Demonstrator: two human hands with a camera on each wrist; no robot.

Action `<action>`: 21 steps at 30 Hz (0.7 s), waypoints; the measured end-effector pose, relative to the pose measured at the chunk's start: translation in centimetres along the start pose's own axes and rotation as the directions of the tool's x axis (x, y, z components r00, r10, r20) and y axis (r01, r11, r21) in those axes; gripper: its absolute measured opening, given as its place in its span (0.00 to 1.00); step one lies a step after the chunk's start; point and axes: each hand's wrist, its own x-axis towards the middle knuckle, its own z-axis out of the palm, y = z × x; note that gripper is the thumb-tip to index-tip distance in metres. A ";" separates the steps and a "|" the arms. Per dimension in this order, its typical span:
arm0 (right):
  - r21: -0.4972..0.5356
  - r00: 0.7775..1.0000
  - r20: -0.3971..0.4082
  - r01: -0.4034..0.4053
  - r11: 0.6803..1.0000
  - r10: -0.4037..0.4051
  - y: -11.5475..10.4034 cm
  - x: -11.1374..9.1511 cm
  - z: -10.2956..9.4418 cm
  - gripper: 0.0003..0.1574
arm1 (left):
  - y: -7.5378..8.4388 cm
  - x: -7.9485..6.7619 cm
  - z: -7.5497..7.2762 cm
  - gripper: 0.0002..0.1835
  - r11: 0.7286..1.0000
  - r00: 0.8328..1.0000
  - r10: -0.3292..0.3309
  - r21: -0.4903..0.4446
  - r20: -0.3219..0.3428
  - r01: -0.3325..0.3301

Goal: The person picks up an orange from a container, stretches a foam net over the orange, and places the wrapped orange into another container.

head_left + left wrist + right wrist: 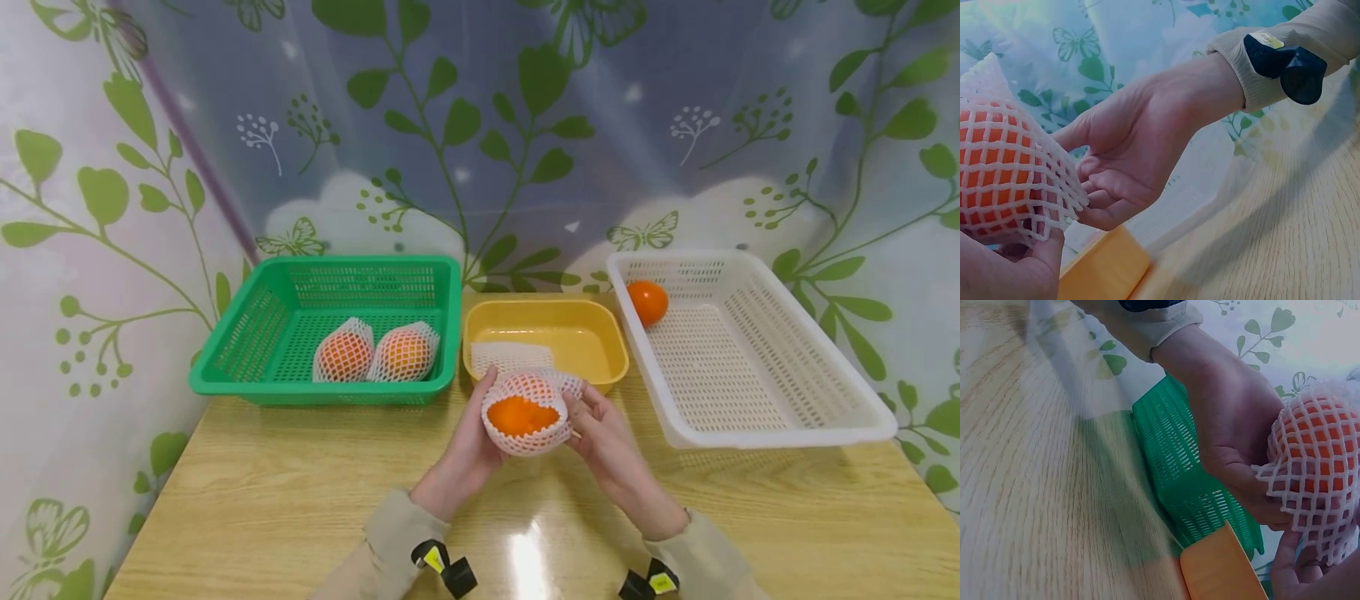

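Observation:
A round orange fruit [521, 416] sits inside a white foam net sleeve [528, 383], its bare skin showing through the sleeve's gaping mouth. My left hand [474, 437] cups the sleeved fruit from the left, thumb along its side and fingers beneath. On the other side, my right hand [611, 446] pinches the sleeve's loose edge between thumb and fingers. In the left wrist view the right hand [1138, 140] is at the net's rim. The right wrist view has the left hand [1235, 425] against the netted fruit, partly hidden by the mesh.
A green basket [322, 392] at left holds two netted fruits [343, 354]. Behind the hands stands a yellow tray [585, 333] with a flat white foam net [510, 354] in it. At right, a white basket [787, 437] contains one bare orange fruit [648, 302].

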 end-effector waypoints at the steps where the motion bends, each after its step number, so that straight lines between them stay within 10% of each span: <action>1: 0.000 1.000 -0.003 -0.004 1.000 0.004 0.0 0.0 0.0 0.16 | 0.0 0.0 0.0 0.45 1.000 1.000 -0.002 0.000 -0.002 0.002; 7: -0.207 0.995 -0.004 0.092 0.974 -0.095 -0.1 0.1 0.1 0.29 | 0.1 0.1 -0.2 0.42 0.999 1.000 0.024 -0.038 -0.017 -0.025; 16: -0.537 0.886 0.310 0.463 0.705 -0.345 -0.1 -0.2 0.7 0.58 | 0.3 0.0 -0.2 0.40 0.998 0.999 0.031 -0.054 0.033 -0.029; 21: -0.589 0.894 0.287 0.447 0.673 -0.343 0.5 -0.2 0.9 0.65 | 0.2 -0.4 0.1 0.42 0.998 0.998 0.017 -0.061 0.060 -0.014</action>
